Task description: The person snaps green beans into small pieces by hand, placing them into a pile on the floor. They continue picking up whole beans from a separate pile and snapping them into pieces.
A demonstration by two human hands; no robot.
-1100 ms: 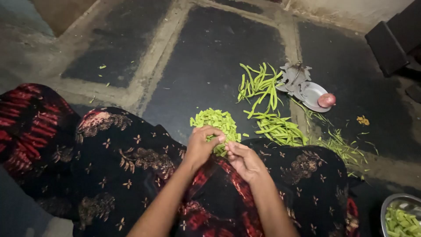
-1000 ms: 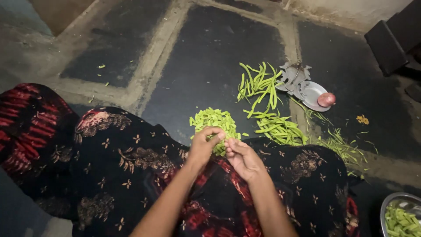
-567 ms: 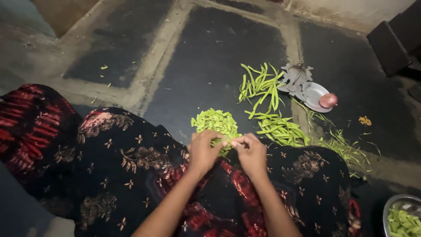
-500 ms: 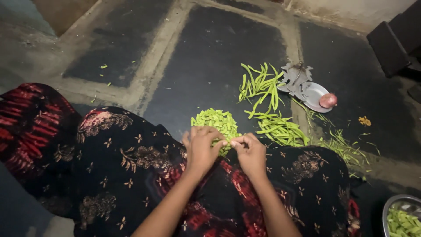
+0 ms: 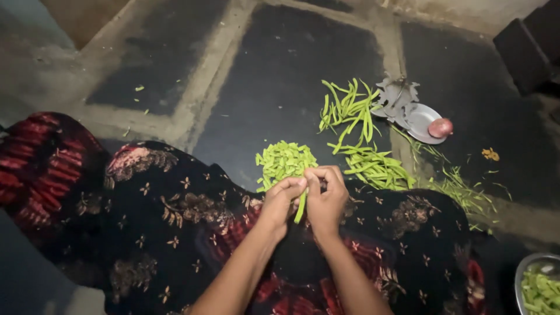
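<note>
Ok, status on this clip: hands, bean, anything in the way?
Left hand and right hand both pinching one bean over the lap. Cut pieces just beyond, whole beans to the right. Nothing blocking.

We see our left hand (image 5: 281, 201) and right hand (image 5: 326, 195) pressed together over our dark flowered lap cloth (image 5: 175, 216), both pinching one green bean (image 5: 300, 207) that hangs down between them. Just beyond our hands lies a heap of cut bean pieces (image 5: 284, 163) on the dark floor (image 5: 274, 76). Right of that heap are the whole beans (image 5: 359, 134), and farther right a small metal plate (image 5: 421, 122) carrying a reddish onion (image 5: 440, 127). Far right of the heap, near us, a metal bowl (image 5: 519, 280) holds more green pieces.
</note>
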